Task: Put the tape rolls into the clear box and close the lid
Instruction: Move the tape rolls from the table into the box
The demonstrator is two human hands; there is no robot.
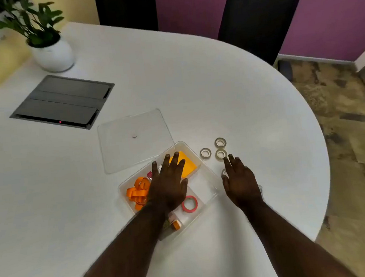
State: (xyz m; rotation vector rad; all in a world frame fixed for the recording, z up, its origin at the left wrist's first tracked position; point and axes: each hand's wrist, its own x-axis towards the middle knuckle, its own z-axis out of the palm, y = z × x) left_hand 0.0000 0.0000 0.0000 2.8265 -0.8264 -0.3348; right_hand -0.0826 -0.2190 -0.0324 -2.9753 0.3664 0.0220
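Note:
The clear box (209, 181) lies open on the white table, holding orange ribbon (137, 191), yellow sticky notes (188, 164) and a pink tape roll (189, 204). Its clear lid (133, 140) lies flat just behind it. My left hand (168, 183) hovers flat over the box with fingers spread and nothing in it. Three pale tape rolls lie to the right of the box: one (205, 153), one (220, 142) and one (221, 154). Another roll (224, 171) peeks out beside my right hand (239, 180), which is spread flat with its fingertips just short of the nearest roll.
A potted plant (51, 51) stands at the table's far left. A grey cable hatch (63, 101) is set into the tabletop behind the lid. Two dark chairs (259, 16) stand beyond the rounded table edge (322, 149).

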